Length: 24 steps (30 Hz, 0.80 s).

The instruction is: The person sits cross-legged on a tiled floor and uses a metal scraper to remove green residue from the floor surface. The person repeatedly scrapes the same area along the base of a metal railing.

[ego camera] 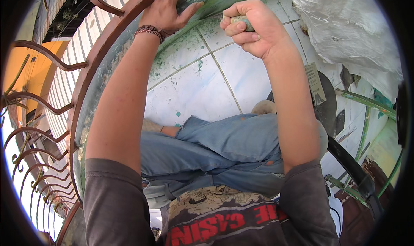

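Note:
My left hand (168,11) rests at the top of the low green-painted wall (113,56), beside the curved brown metal rail (93,56), with its thumb apart from the fingers. A braided bracelet is on that wrist. My right hand (250,29) is closed around a small rounded object (243,22), pale with green-blue stains; most of it is hidden by the fingers, and I cannot tell what it is. This hand is above the white tiled floor (194,81), which bears green flecks near the wall.
A white woven plastic sack (349,29) lies at the upper right. Below it are a green-painted metal frame (365,102), a black bar (347,163) and a dark flat piece with a label (326,106). My crossed legs in jeans (226,142) are on the floor. Curved metal bars line the left.

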Tool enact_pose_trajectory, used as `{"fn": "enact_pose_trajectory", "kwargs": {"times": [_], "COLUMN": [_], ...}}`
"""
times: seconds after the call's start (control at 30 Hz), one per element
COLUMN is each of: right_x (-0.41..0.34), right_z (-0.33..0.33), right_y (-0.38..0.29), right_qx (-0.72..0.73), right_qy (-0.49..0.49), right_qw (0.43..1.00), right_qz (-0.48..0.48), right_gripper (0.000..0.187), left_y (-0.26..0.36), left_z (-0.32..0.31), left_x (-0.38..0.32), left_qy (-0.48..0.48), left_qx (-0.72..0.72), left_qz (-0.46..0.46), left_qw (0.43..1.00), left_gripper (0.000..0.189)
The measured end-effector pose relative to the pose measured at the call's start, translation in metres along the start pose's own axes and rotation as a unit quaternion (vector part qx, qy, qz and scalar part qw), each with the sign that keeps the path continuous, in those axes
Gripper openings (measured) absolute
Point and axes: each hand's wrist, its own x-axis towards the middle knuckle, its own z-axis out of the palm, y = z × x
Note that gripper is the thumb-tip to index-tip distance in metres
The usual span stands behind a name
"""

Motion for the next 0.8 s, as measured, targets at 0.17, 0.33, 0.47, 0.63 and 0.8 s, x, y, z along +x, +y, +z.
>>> {"fn": "enact_pose_trajectory", "kwargs": {"times": [0.17,0.33,0.47,0.63,0.8], "right_x": [0.004,0.002,0.007,-0.001,-0.007], "right_z": [-0.003,-0.002,-0.005,-0.001,-0.002], "right_y": [0.007,0.008,0.009,0.007,-0.004], "right_qx": [-0.011,-0.013,-0.017,-0.007,0.003], "right_qy": [-0.003,0.006,0.001,0.009,-0.002], "right_qw": [1.000,1.000,1.000,1.000,1.000], "right_qz": [-0.007,-0.006,-0.006,-0.003,-0.011], "right_gripper": [0.008,0.006,0.006,0.007,0.008], "left_y": [-0.005,0.001,-0.001,-0.006,0.006], "left_z": [0.004,0.000,0.001,0.002,-0.005], "left_x": [-0.003,-0.003,0.000,-0.006,0.000], "left_qy": [0.018,0.006,0.021,0.006,-0.007], "left_qx": [0.002,-0.015,-0.032,-0.032,-0.066], "left_qz": [0.016,0.004,0.014,-0.008,-0.024], "left_qw": [1.000,1.000,0.999,0.999,0.998], "left_gripper": [0.071,0.063,0.057,0.054,0.053]}}
